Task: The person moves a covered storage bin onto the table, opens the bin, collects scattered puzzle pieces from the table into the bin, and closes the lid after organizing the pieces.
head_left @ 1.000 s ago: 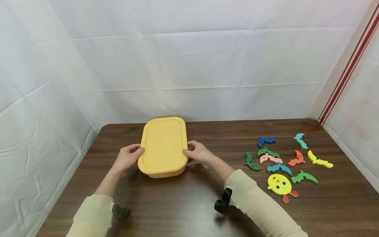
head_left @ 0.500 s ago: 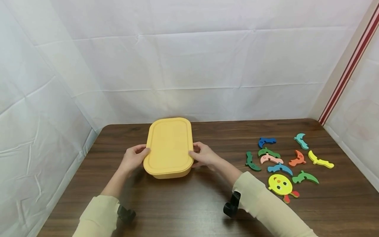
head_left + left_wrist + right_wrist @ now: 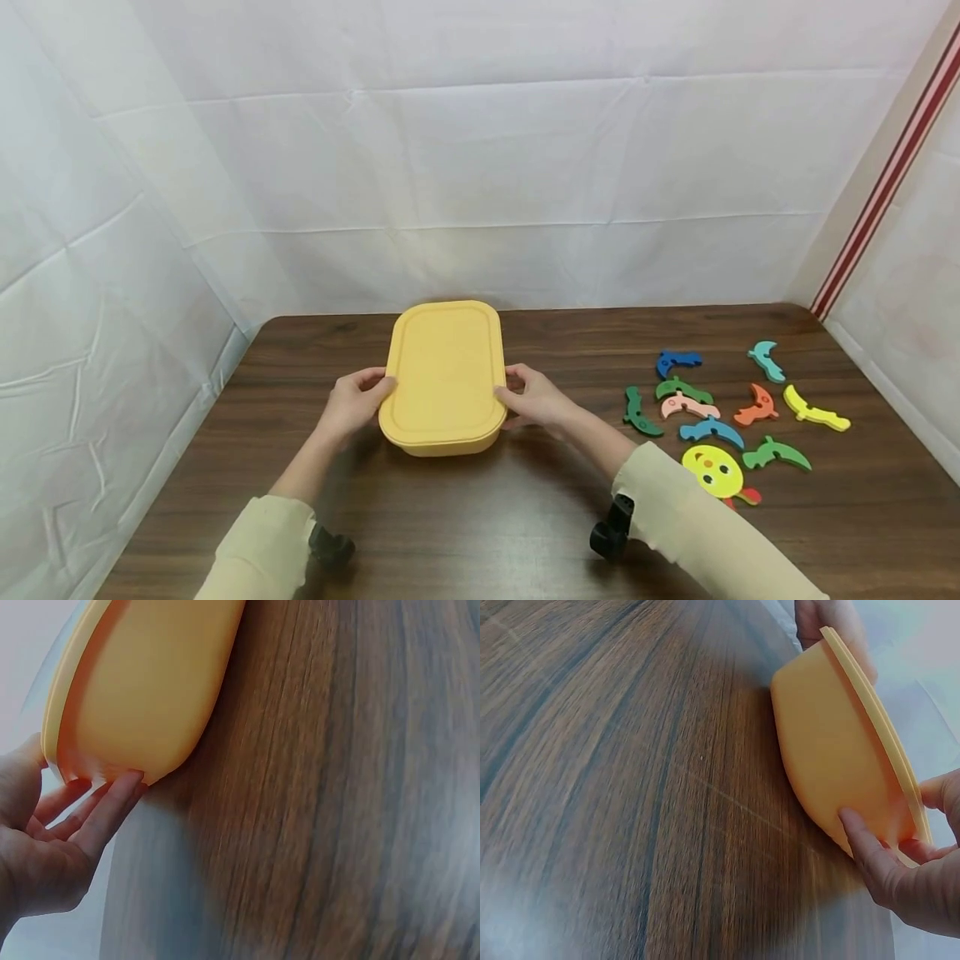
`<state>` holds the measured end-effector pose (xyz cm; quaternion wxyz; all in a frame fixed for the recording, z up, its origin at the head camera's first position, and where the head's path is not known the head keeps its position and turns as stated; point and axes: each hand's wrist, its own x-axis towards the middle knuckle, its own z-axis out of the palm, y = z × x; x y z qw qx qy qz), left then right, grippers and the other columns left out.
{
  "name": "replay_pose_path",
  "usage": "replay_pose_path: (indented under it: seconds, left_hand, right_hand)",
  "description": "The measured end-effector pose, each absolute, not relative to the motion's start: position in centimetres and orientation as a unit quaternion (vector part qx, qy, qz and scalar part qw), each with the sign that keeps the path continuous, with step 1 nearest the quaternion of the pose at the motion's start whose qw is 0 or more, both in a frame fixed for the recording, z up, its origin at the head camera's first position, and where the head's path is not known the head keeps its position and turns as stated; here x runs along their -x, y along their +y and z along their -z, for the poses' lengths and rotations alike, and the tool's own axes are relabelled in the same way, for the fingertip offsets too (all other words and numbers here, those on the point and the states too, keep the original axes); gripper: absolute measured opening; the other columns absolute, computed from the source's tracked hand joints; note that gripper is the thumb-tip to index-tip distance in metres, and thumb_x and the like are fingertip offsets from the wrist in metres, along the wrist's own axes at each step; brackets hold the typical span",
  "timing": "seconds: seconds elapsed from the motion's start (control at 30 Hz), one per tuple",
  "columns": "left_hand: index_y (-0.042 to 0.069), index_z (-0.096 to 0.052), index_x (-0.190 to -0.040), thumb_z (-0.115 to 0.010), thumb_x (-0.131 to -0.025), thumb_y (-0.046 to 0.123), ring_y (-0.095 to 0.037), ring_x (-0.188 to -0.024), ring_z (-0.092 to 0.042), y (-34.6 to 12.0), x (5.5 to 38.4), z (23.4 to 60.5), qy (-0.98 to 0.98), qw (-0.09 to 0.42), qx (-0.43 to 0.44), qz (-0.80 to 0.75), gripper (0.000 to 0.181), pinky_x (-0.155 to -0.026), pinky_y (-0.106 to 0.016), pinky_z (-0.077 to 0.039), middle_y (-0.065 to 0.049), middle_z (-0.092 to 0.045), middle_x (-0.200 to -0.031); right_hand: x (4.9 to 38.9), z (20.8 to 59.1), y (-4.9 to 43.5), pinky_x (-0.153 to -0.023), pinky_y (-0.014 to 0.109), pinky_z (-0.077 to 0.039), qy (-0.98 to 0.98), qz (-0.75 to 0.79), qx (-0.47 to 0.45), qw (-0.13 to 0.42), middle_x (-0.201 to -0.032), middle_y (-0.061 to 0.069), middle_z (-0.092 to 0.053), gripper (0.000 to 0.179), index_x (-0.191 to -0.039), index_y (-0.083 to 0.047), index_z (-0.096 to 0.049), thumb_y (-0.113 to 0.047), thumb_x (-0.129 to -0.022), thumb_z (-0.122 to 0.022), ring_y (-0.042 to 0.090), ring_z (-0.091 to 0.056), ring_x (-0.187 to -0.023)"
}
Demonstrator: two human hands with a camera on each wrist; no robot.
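A yellow lidded plastic box [image 3: 447,375] stands toward the back of the wooden table, left of centre. My left hand [image 3: 354,407] grips its left side, thumb on the lid's edge. In the left wrist view, the fingers [image 3: 112,802] curl under the rim against the side wall. On the opposite side my right hand [image 3: 536,398] holds the box the same way. The right wrist view shows a fingertip [image 3: 851,821] pressed to the wall below the rim and the thumb over the lid edge. The box's lid is on, so its inside is hidden.
Several coloured wooden pieces lie at the right, among them a yellow smiling head [image 3: 712,471], a blue piece [image 3: 711,431] and a yellow piece [image 3: 816,410]. White cloth [image 3: 480,167] hangs behind the wooden table [image 3: 450,533].
Both hands have moved the yellow box to the right along the table. Their hold on it looks the same, and the coloured pieces stay where they were.
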<state>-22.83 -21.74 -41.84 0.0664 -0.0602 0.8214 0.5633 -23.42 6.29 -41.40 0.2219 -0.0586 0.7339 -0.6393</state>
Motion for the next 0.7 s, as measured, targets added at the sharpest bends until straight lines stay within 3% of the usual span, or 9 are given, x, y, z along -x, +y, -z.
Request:
replay_pose_path:
  seconds: [0.7]
  left_hand:
    - [0.008,-0.061,-0.117,-0.058,-0.088,0.028,-0.01,-0.067,-0.062,-17.9,22.7,42.2,0.822,0.052,0.06,-0.564,0.035,-0.058,-0.025,-0.055,-0.01,-0.064,-0.095]
  right_hand:
    - [22.2,41.3,10.4,-0.076,0.041,-0.055,0.755,0.614,0.067,0.218,-0.126,0.023,-0.042,0.047,-0.136,-0.003,-0.034,-0.016,-0.094,-0.051,0.021,-0.063,-0.088]
